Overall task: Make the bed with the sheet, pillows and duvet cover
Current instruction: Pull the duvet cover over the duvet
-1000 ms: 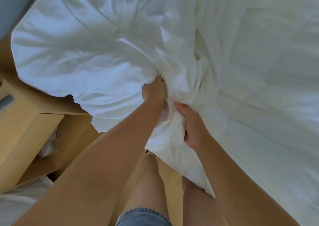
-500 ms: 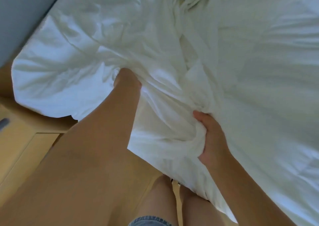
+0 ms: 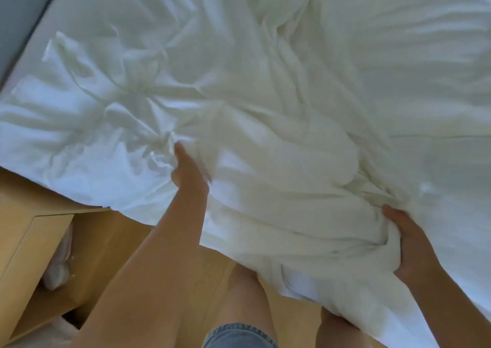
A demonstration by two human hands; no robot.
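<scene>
— Right hand (image 3: 406, 238)?
— Clamped on a thick wad of the white duvet cover (image 3: 265, 108). Thumb over the top of the wad, fingers curled in under it. Forearm up from the lower right corner, wrist bent slightly inward.

— And the left hand (image 3: 190, 172)?
— Further forward than the right one and off to its left, at the end of a nearly straight arm slanting up from the lower left. Blurred. One digit out straight, pointing ahead, tip against a knot of creases; the rest hidden by a fold of the cover. Touching the cloth for certain; gripping or only pressing, cannot tell.

— Together or apart?
— Well apart, a slack hump of cover between them.

— Whereabouts of the cover?
— Crumpled over the bed (image 3: 462, 201), ahead of both hands and out to either side. Hanging off the near edge just below the right hand, down over the bare legs (image 3: 247, 294).

— Anything else?
— Left of the left forearm, a pale wooden bedside cabinet (image 3: 26, 228), something white (image 3: 57, 270) in its open shelf. Wooden floor (image 3: 210, 273) between the forearms, denim shorts (image 3: 239, 334) lowest of all. Far ahead of the left hand, at the upper left, a grey panel (image 3: 18, 15).
</scene>
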